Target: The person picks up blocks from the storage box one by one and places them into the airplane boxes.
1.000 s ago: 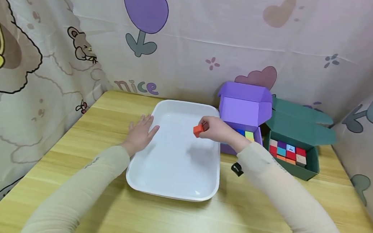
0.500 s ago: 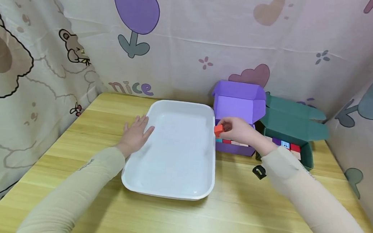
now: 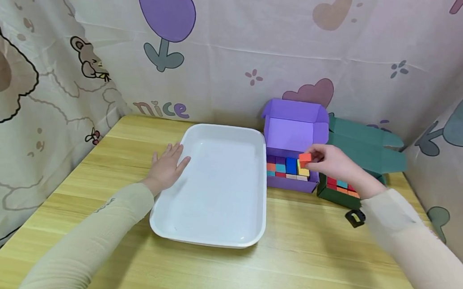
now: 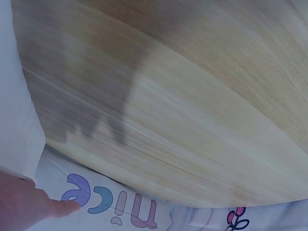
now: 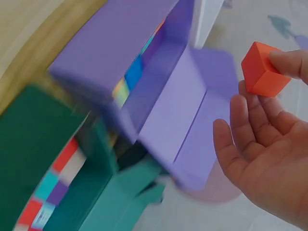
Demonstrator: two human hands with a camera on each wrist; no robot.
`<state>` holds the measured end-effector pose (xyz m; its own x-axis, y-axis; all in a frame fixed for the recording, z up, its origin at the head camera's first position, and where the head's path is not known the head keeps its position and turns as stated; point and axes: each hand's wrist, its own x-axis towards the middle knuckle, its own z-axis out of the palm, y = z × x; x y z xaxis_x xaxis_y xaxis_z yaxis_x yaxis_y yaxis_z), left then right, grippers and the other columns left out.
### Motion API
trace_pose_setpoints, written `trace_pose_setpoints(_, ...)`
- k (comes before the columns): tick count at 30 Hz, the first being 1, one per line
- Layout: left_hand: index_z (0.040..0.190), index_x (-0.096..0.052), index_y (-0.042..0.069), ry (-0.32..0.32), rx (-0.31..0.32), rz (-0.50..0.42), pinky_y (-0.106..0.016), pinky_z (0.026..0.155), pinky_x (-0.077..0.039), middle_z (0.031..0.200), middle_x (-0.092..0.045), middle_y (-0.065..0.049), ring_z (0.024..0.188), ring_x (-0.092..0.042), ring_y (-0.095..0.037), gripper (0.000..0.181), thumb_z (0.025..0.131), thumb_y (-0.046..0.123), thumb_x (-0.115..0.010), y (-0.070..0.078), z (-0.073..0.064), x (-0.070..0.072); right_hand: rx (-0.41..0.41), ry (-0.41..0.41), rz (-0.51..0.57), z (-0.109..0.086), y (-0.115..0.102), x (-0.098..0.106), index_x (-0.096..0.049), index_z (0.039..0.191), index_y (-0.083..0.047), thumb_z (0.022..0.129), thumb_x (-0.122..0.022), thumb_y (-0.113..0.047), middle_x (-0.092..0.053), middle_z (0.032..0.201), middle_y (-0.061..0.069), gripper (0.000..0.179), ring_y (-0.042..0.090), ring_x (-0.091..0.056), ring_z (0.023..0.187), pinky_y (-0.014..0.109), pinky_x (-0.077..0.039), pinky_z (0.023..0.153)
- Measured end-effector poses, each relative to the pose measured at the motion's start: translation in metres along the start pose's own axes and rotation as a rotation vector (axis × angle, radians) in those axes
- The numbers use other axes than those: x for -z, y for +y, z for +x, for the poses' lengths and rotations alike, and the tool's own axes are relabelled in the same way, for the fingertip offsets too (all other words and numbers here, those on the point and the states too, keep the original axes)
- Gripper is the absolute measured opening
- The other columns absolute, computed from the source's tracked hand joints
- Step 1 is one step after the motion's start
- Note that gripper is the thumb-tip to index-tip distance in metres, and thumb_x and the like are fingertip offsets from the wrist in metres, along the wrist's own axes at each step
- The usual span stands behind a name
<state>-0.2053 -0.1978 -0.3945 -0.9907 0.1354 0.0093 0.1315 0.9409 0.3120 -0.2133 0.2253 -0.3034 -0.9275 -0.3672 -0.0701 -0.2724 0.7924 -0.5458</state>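
An orange cube (image 3: 304,160) is pinched between thumb and fingers of my right hand (image 3: 331,161), above the right end of the purple box (image 3: 292,184). In the right wrist view the orange cube (image 5: 263,70) shows whole, with the other fingers loosely bent below it. Inside the purple box are several cubes, among them a blue cube (image 3: 291,165). My left hand (image 3: 166,168) rests with spread, straight fingers on the left rim of the white tray (image 3: 206,240); in the left wrist view only part of the left hand (image 4: 29,204) shows.
A green box (image 3: 334,197), lid raised, stands right of the purple one with several coloured cubes inside, partly hidden by the right arm. A black strap-like piece (image 3: 355,218) shows beside the right sleeve. A printed curtain (image 3: 220,72) hangs behind the wooden table (image 3: 214,273).
My right hand has carried the orange cube rightward from over the white tray to over the purple box. The left hand stays at the tray's rim. The head view has shifted slightly.
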Motion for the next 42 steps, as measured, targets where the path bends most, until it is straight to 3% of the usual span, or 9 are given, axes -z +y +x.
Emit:
trace_pose_setpoints(9,0.15,-0.012,0.002,0.004,-0.003,-0.008,-0.066,0.11,0.002,0.157,-0.009,-0.018,0.145,-0.002,-0.037,0.076,0.098,0.057,-0.012,-0.002,0.001,-0.001,-0.073,0.029,-0.08,-0.027,0.055,0.021,-0.058,0.107,0.002,0.085,-0.061,-0.014,-0.062,0.1,0.017,0.028,0.024,-0.056,0.086,0.032,-0.049,0.073)
trace_pose_setpoints(21,0.15,-0.011,0.001,-0.003,0.001,-0.009,-0.067,0.11,0.004,0.157,-0.008,-0.019,0.145,0.0,-0.038,0.073,0.099,0.054,-0.014,-0.004,-0.001,-0.001,-0.17,-0.056,-0.24,-0.054,0.113,0.028,-0.055,0.094,0.007,0.075,-0.068,-0.006,-0.057,0.079,0.011,0.026,0.02,-0.048,0.07,0.028,-0.043,0.059)
trace_pose_setpoints(28,0.15,-0.011,0.001,0.004,-0.003,0.002,-0.067,0.11,0.004,0.157,-0.009,-0.019,0.145,-0.001,-0.038,0.072,0.099,0.053,-0.015,-0.004,0.0,-0.001,-0.228,-0.106,-0.302,-0.06,0.127,0.028,-0.058,0.09,0.004,0.074,-0.063,-0.005,-0.051,0.07,0.003,0.019,0.017,-0.045,0.064,0.028,-0.036,0.054)
trace_pose_setpoints(36,0.149,-0.011,0.001,-0.002,-0.004,-0.002,-0.067,0.109,0.004,0.157,-0.008,-0.019,0.145,-0.001,-0.038,0.076,0.098,0.057,-0.011,-0.002,0.001,-0.002,-0.26,-0.123,-0.351,-0.059,0.132,0.029,-0.06,0.087,0.002,0.071,-0.062,-0.002,-0.055,0.076,0.008,0.016,0.02,-0.047,0.068,0.029,-0.038,0.055)
trace_pose_setpoints(42,0.15,-0.011,0.002,0.001,0.002,0.008,-0.067,0.11,0.001,0.157,-0.008,-0.017,0.145,-0.001,-0.037,0.075,0.098,0.056,-0.012,-0.002,0.002,-0.003,-0.241,-0.129,-0.401,-0.056,0.134,0.026,-0.055,0.072,-0.007,0.069,-0.058,0.002,-0.045,0.066,0.001,0.01,0.019,-0.043,0.067,0.036,-0.026,0.061)
